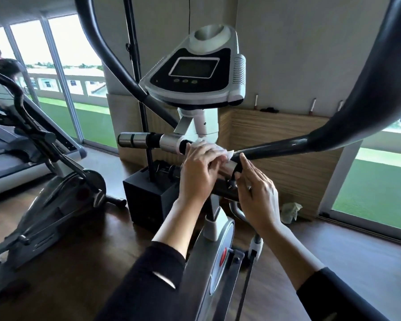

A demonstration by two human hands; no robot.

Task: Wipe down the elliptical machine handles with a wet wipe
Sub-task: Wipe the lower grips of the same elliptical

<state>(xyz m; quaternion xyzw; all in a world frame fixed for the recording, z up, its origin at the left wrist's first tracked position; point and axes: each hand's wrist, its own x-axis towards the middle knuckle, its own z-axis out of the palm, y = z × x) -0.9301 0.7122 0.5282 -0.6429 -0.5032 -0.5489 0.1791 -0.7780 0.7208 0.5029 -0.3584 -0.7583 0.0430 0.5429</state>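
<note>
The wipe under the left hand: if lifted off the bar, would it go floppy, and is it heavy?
Probably floppy: the wipe is crumpled and folds around the handle under the left hand. Likely light, since it looks like a thin sheet. It may cling slightly if damp, though wetness cannot be seen.

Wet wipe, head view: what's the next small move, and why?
Probably slide the left hand and wet wipe rightward along the handle, toward the right hand that holds it. The wipe sits bunched near the centre post, so the silver stretch between the hands looks not yet covered.
</note>
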